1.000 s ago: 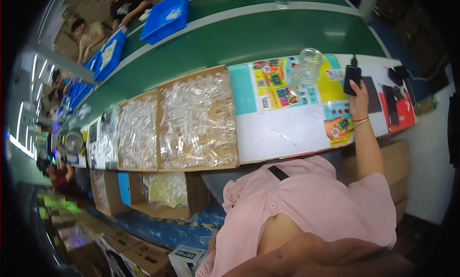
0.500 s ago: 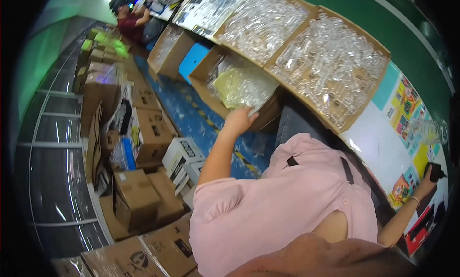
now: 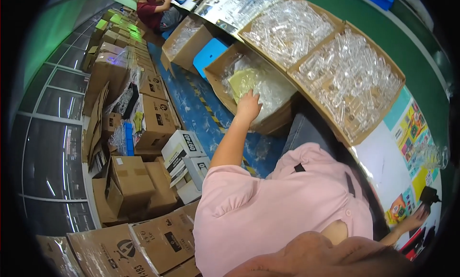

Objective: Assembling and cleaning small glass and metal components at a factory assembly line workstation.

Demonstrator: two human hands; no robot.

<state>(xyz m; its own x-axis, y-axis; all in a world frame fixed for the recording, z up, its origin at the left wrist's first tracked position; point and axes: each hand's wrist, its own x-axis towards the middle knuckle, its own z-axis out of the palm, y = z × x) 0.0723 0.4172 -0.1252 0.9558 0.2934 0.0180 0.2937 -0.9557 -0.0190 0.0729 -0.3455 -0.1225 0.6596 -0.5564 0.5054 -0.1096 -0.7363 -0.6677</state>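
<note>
My left hand (image 3: pixel 249 106) is over the near edge of an open cardboard box (image 3: pixel 219 89), its fingers apart. Under and beyond the fingertips lie crumpled clear plastic bags (image 3: pixel 274 92) and a yellowish sheet (image 3: pixel 242 81). No object shows in that hand. Far to the right, at the table's edge, my right hand (image 3: pixel 416 219) grips a small black blocky piece (image 3: pixel 430 196); its exact kind is unclear. Near it on the table stand clear glass-like vessels (image 3: pixel 429 156).
Two shallow cartons (image 3: pixel 352 87) of clear tubes sit on the table (image 3: pixel 371 150). A blue bin (image 3: pixel 211 56) stands beside the open box. Stacked cartons (image 3: pixel 153 119) line the left side. A person in a dark red shirt (image 3: pixel 152 12) works at the far end.
My left hand has moved from the box's edge onto the plastic, and the thin pale thing at its fingers no longer shows. My right hand still has the black piece. The view has shifted.
</note>
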